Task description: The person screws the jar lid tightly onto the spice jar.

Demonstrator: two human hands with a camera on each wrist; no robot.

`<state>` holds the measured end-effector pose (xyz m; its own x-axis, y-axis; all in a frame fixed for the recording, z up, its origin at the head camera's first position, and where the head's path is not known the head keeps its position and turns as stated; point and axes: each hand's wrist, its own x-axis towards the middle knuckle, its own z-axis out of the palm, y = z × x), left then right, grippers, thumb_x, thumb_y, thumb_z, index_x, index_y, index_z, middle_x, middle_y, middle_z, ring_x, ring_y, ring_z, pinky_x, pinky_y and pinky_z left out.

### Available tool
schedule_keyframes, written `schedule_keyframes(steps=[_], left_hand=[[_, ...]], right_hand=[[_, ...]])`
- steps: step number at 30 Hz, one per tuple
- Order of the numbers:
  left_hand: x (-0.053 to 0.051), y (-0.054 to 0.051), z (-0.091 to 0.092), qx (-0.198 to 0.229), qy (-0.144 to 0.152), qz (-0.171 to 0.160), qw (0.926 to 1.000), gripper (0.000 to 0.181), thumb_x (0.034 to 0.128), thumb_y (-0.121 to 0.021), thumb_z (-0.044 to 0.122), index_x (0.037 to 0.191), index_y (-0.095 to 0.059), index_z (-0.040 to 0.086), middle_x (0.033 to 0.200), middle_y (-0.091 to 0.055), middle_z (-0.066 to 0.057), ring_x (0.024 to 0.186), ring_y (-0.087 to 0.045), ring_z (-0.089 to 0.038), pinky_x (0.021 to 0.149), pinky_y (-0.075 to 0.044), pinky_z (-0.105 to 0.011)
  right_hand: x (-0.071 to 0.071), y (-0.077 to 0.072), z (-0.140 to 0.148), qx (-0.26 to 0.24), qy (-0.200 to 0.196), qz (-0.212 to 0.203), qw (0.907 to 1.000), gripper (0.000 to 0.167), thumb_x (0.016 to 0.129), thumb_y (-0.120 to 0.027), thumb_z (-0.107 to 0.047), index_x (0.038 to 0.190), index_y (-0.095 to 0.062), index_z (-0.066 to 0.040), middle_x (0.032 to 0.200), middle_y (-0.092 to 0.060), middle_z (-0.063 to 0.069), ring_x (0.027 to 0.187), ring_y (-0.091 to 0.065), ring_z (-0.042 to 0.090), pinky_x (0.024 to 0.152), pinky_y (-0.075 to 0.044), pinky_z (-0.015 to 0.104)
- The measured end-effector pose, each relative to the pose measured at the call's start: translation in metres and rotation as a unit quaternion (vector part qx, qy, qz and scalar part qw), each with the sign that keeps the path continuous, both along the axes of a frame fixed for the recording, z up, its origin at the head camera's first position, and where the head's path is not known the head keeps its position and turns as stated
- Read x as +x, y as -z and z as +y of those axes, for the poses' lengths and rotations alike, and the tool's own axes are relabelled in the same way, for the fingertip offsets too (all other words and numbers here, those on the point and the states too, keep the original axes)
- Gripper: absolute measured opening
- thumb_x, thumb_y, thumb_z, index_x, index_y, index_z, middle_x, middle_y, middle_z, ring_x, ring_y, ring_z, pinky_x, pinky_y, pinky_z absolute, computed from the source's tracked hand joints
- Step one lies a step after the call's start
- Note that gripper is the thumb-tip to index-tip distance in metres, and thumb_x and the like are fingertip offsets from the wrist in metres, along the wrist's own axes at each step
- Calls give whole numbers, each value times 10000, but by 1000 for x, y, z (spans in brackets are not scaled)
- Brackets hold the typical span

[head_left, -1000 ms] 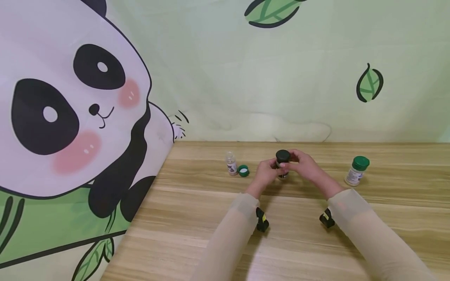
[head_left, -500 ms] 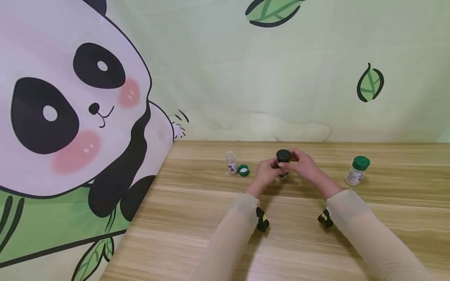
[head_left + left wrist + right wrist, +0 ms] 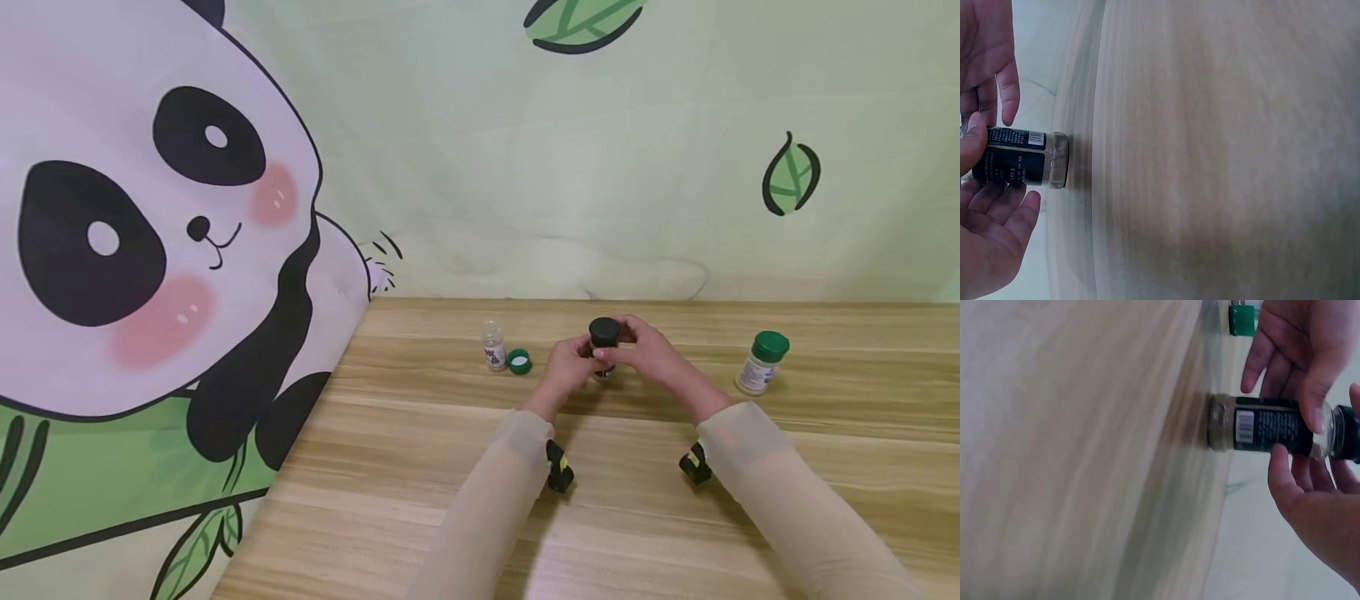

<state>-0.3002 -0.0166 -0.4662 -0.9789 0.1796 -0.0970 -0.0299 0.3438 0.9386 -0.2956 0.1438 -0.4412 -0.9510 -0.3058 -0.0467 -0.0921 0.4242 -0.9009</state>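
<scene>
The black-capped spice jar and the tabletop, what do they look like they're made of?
Black-capped spice jar: glossy glass or clear plastic, can't tell which; tan shows through below the dark label. Its black cap is probably plastic, smooth and dark.
Tabletop: wood or wood-look laminate, judging by the streaky grain.

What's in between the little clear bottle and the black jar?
First the green cap, right beside the clear bottle, then the left hand, which holds the black jar. The head view shows this.

Beige sleeves (image 3: 487, 500), black wrist cameras (image 3: 558, 472)
</scene>
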Motion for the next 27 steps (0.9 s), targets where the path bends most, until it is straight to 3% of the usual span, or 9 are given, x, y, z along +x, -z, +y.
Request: schedule_keyframes(steps=[6, 11, 17, 27], left_hand=[[1, -1, 0, 4, -39, -15, 10000, 399, 931, -751, 113, 1322, -688, 60, 1341, -701, -133, 1248, -659, -240, 1007, -541, -337], [3, -4, 1, -61, -42, -92, 9999, 392, 933, -757, 150, 1317, -698, 98, 1341, -707, -108, 1241, -662, -227, 1016, -529, -348], [3, -4, 2, -95, -30, -88, 9999, 394, 927, -764, 151, 1312, -701, 100, 1339, -708, -106, 1261, -657, -235, 1051, -516, -360], [4, -6, 1, -98, -38, -121, 9999, 397, 924, -767, 153, 1312, -702, 102, 1340, -707, -100, 1265, -654, -226, 1047, -513, -350]], right_hand=[[-5, -4, 10, 9, -678, -24, 9977, 652, 1002, -639, -151, 1542, -336, 54, 1556, -408, 346, 1468, -355, 516, 1171, -324, 666], [-7, -9, 16, -10, -998, -138, 9949, 645, 997, -619, -144, 1545, -336, 46, 1563, -397, 346, 1473, -344, 522, 1137, -386, 640], [-8, -8, 18, -141, -1091, -255, 9936, 619, 996, -593, -134, 1533, -350, 54, 1554, -406, 349, 1465, -367, 506, 1062, -474, 468], [-7, -7, 17, -200, -986, -323, 9944, 594, 1008, -587, -131, 1520, -360, 66, 1554, -409, 345, 1462, -377, 488, 1053, -485, 404]])
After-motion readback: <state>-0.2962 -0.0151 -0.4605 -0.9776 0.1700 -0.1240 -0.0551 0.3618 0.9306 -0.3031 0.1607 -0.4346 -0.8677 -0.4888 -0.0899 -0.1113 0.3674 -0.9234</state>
